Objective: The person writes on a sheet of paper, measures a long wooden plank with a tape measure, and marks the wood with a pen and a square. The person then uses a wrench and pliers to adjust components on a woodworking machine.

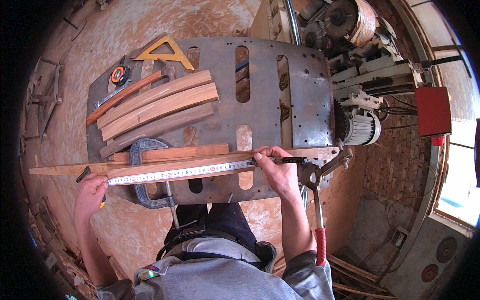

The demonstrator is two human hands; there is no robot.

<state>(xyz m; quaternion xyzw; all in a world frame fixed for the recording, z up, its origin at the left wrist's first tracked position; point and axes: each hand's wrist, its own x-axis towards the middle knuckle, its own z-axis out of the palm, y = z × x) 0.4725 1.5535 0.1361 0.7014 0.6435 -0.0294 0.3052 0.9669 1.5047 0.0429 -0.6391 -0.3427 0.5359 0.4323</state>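
A white tape measure blade is stretched along the near side of a wooden strip. My left hand is closed at the blade's left end, a bit of yellow showing under it; the tape's case is mostly hidden. By its fingers is a small black piece. My right hand pinches the blade's other end against the strip, with a slim dark object sticking out beside the fingers that I cannot make out. A grey C-clamp grips the wood at the table's near edge.
On the slotted metal table lie several curved wooden pieces, a hammer, a wrench, an orange-black round tool and a yellow square. A motor and red-handled lever stand at the right.
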